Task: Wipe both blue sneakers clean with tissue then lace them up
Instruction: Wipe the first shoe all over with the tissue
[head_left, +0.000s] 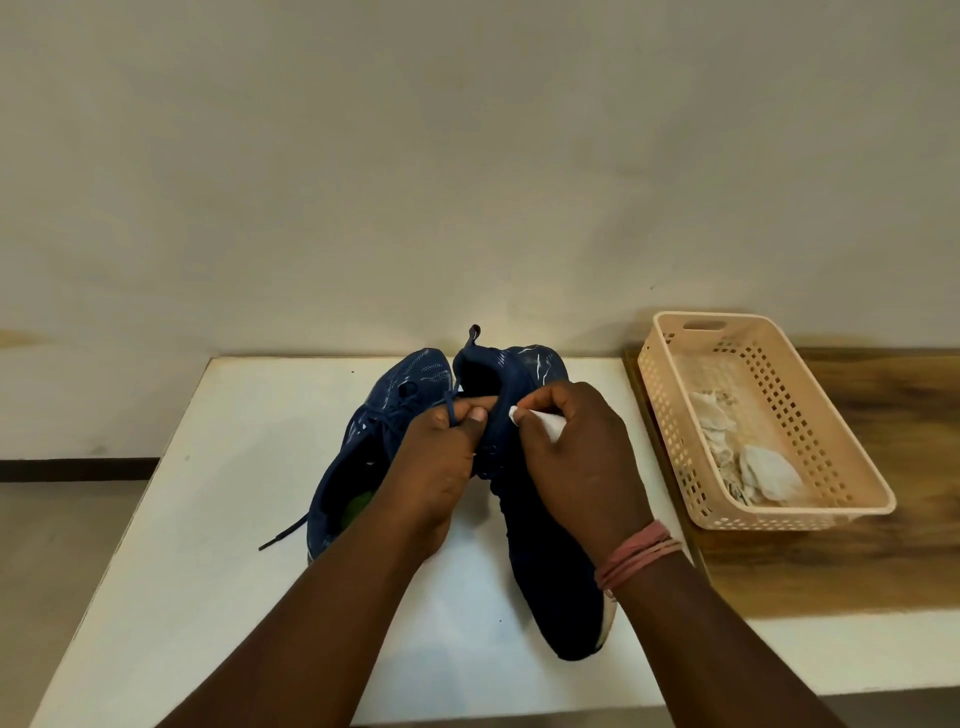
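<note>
While I've got the right-hand sneaker (540, 499) propped up on the counter (218, 499), heel end tipped away from me, I'm dabbing its collar with a small wad of tissue (540, 423). That's pinched tight in my right hand (576, 462), fingers curled closed around it. My left hand (436, 462) is closed too, gripping the shoe's edge near the tongue, with a bit of lace caught against my fingers (475, 413), so it stays steady. This shoe looks unlaced as far as I can tell, though my hands cover most of the eyelets. Just beside it, touching, lies the other sneaker (384, 431), which already has a lace threaded, one loose end trailing onto the counter. Off to the right sits a basket (810, 519) with crumpled used tissues (748, 457) in it, so I'd say wiping is nearly done and lacing mostly remains.
</note>
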